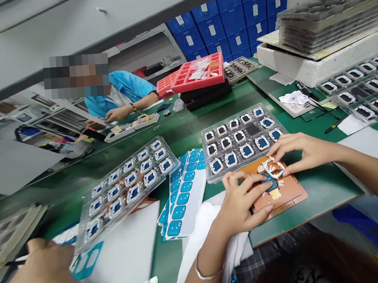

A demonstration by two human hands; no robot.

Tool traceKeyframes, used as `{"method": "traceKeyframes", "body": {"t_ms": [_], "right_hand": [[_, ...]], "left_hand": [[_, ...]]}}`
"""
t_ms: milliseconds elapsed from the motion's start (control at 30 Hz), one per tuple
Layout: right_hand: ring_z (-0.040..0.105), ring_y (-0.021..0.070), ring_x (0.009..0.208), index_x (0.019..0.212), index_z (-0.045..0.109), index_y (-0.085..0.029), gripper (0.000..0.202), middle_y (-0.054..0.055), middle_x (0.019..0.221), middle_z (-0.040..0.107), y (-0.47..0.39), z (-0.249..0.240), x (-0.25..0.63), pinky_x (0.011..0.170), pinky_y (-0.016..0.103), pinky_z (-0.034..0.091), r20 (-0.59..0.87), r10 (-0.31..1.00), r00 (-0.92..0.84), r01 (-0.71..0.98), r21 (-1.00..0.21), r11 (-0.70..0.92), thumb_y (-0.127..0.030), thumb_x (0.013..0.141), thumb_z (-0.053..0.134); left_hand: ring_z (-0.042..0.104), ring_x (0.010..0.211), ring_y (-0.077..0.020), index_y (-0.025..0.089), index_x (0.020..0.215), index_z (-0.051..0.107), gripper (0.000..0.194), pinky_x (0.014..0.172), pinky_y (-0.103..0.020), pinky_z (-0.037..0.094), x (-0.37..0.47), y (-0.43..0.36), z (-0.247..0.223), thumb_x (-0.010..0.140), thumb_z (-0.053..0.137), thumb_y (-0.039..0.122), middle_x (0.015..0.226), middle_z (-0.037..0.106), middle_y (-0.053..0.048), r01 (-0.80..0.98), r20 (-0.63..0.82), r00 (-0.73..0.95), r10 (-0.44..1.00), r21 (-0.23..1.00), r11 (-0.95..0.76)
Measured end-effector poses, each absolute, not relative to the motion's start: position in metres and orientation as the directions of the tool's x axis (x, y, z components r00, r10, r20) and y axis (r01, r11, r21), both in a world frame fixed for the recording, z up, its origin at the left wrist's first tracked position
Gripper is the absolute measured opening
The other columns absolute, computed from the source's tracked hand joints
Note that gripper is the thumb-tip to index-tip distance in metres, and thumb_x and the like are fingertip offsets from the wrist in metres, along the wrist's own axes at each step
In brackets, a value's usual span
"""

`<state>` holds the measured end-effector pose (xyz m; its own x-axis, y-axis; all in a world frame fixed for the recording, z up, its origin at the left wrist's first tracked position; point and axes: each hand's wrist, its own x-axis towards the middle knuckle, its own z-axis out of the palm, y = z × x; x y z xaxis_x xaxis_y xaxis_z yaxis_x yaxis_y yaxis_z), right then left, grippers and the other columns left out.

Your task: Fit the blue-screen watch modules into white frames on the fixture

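Left hand [240,200] lies palm-down over the near-left part of an orange board [294,191], fingers spread, index and middle fingertips on a dark blue piece [274,184], thumb apart near the board's front edge; a bangle [209,276] circles the wrist. Right hand [296,151] pinches a white frame [268,170] between thumb and forefinger, its other fingers bent above. Frame location: over the board's upper part, just beyond the blue piece; whether it is fully seated, cannot tell. A clear tray [211,178] of similar frames, some with blue inserts, stands just behind the board. To its left, sheets of blue stickers [193,197] overlap beside a second tray [175,164]. At lower left, a co-worker's hand [44,266] is blurred; finger state unclear. Across the bench [181,124], another person in a blue sleeve [131,85] sits near a red tray [179,88].
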<state>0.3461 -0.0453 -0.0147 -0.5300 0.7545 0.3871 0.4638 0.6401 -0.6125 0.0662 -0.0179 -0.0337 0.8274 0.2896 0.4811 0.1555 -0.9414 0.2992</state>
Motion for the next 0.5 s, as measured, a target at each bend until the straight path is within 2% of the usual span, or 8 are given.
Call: {"method": "traceKeyframes", "body": {"t_ms": [100, 167, 267, 367, 500], "right_hand": [[0.063, 0.0223, 0.1, 0.097, 0.072, -0.019, 0.025, 0.009, 0.111, 0.071, -0.044, -0.017, 0.345, 0.09, 0.04, 0.048, 0.459, 0.708, -0.537, 0.465, -0.539, 0.702, -0.041, 0.086, 0.073], [0.063, 0.0213, 0.095, 0.094, 0.071, -0.018, 0.024, 0.009, 0.106, 0.071, -0.044, -0.018, 0.342, 0.086, 0.038, 0.048, 0.516, 0.669, -0.536, 0.441, -0.504, 0.742, -0.041, 0.086, 0.074], [0.061, 0.0199, 0.089, 0.092, 0.071, -0.018, 0.025, 0.009, 0.102, 0.071, -0.046, -0.019, 0.334, 0.081, 0.037, 0.047, 0.567, 0.627, -0.534, 0.408, -0.477, 0.779, -0.042, 0.087, 0.073], [0.059, 0.0199, 0.087, 0.094, 0.07, -0.018, 0.026, 0.009, 0.103, 0.071, -0.05, -0.021, 0.324, 0.081, 0.038, 0.046, 0.585, 0.615, -0.528, 0.406, -0.462, 0.788, -0.043, 0.087, 0.073], [0.055, 0.0207, 0.087, 0.094, 0.071, -0.017, 0.025, 0.009, 0.104, 0.071, -0.055, -0.025, 0.316, 0.079, 0.038, 0.045, 0.587, 0.629, -0.51, 0.446, -0.445, 0.777, -0.041, 0.087, 0.073]], "left_hand": [[0.05, 0.1, -0.0236, 0.023, 0.105, 0.065, 0.018, 0.09, -0.041, 0.029, 0.069, -0.021, -0.033, 0.09, 0.062, 0.031, 0.106, 0.07, -0.004, 0.232, 0.585, 0.702, 0.405, 0.35, -0.908], [0.052, 0.097, -0.0223, 0.022, 0.102, 0.063, 0.016, 0.09, -0.04, 0.03, 0.071, -0.022, -0.033, 0.088, 0.065, 0.03, 0.1, 0.07, -0.003, 0.271, 0.633, 0.614, 0.471, 0.391, -0.879], [0.052, 0.096, -0.023, 0.022, 0.105, 0.062, 0.031, 0.089, -0.04, 0.032, 0.073, -0.022, -0.034, 0.083, 0.071, 0.042, 0.1, 0.069, -0.004, 0.311, 0.624, 0.568, 0.537, 0.441, -0.842], [0.049, 0.101, -0.0257, 0.023, 0.109, 0.063, 0.044, 0.09, -0.04, 0.033, 0.073, -0.022, -0.036, 0.078, 0.075, 0.051, 0.105, 0.067, -0.005, 0.359, 0.55, 0.588, 0.593, 0.48, -0.801], [0.045, 0.106, -0.0277, 0.025, 0.113, 0.064, 0.049, 0.091, -0.041, 0.032, 0.075, -0.024, -0.038, 0.074, 0.077, 0.052, 0.112, 0.065, -0.006, 0.393, 0.486, 0.611, 0.625, 0.499, -0.772]]}}
